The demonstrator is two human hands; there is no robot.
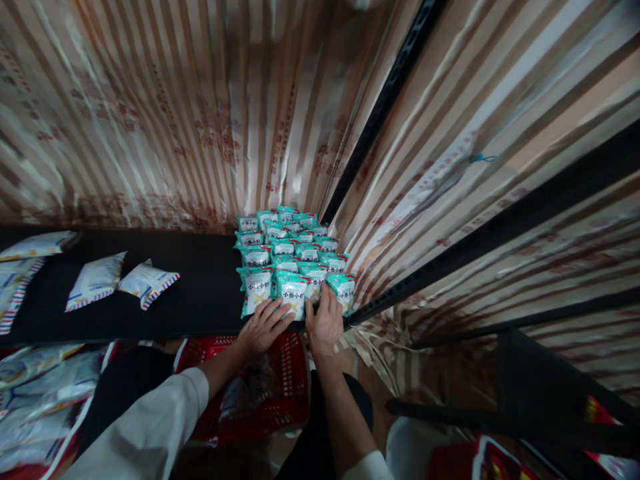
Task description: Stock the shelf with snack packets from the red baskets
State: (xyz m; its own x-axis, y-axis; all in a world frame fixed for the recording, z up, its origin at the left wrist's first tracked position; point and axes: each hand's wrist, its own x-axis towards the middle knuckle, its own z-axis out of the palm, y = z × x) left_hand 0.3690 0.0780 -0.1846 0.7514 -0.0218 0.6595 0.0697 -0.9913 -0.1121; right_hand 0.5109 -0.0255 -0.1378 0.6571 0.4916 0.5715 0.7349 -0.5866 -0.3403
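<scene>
Packets [294, 293] reading 小鱼小虾, ranked in teal rows

We see the left hand [263, 325] with its fingers spread and straight, laid against the lower fronts of the packets at the near edge. The right hand [325, 323] has its fingers bent against the front row near its right end; we cannot tell whether it grips one. Teal, white and red, these packets are plump pillows of glossy film with crimped ends, standing in close rows at the right end of a smooth black shelf [210, 273]. We read 小鱼小虾 in dark characters across many of them. Farther left on the shelf lie pale bags [97, 281] edged in red-and-blue stripes, their lettering too small for us to read. Below is a red basket [295, 383] of perforated plastic. Behind, creased, shiny striped sheeting [175, 133] carries dark red print, mostly blurred, crossed by a black slotted bar [383, 100].
</scene>
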